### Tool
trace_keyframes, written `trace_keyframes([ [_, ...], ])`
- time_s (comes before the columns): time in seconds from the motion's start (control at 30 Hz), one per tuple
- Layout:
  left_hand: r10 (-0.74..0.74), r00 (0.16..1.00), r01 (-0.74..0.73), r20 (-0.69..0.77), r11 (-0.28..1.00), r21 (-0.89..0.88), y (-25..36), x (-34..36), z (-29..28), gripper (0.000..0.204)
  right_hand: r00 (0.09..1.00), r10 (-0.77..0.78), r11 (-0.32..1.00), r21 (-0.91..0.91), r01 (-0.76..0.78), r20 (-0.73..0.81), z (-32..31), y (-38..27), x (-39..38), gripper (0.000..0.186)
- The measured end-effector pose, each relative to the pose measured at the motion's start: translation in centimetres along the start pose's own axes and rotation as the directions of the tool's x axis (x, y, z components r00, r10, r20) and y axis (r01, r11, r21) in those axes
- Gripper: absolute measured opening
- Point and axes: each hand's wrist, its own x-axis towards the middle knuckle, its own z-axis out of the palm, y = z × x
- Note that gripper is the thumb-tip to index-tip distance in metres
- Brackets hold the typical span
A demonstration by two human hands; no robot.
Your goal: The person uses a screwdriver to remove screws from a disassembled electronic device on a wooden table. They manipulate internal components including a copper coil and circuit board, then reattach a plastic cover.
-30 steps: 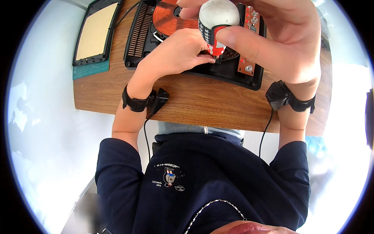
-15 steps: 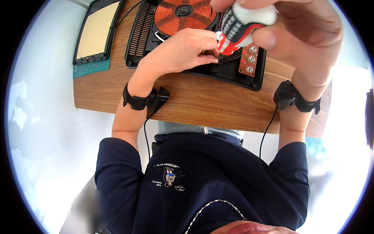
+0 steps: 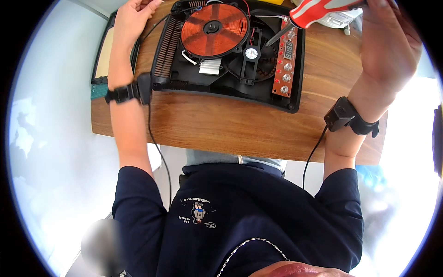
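Observation:
An opened induction cooker lies on the desk, its black housing (image 3: 203,82) showing a round copper coil (image 3: 196,34), a cooling fan (image 3: 251,54) and a brown control board (image 3: 282,76). My right hand (image 3: 387,48) grips a red-and-white screwdriver (image 3: 311,13) by its handle end at the upper right. The screwdriver's shaft slants down-left over the board, its tip above the fan. Up at the far left, beyond the vented side, my left hand (image 3: 131,21) is closed in a pinch. Whatever its fingertips hold is too small to make out.
At the far left a black-framed panel (image 3: 105,53) rests on a green cutting mat (image 3: 98,91). A white device (image 3: 341,19) stands behind the screwdriver. Black cables hang from both wrist straps. The wooden desk's (image 3: 221,129) near edge is by my waist.
My left hand has left the fan's near edge and moved up-left past the coil. My right hand has shifted right, and the screwdriver has lifted and tilted, uncovering the fan and board.

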Motion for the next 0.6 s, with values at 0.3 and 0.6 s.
trace_keyframes([
  [0.3, 0.129, 0.945, -0.297, 0.302, 0.728, 0.618, -10.6, 7.5, 1.9, 0.011, 0.991, 0.018, 0.987, 0.153, -0.038, 0.130, -0.3, 0.2, -0.5, 0.024],
  [0.6, -0.059, 0.971, -0.111, 0.233, 0.748, 0.655, -10.9, 7.7, 2.7, 0.018, 0.993, -0.003, 0.987, 0.160, -0.016, 0.121, -0.7, 0.7, -0.4, 0.018],
])
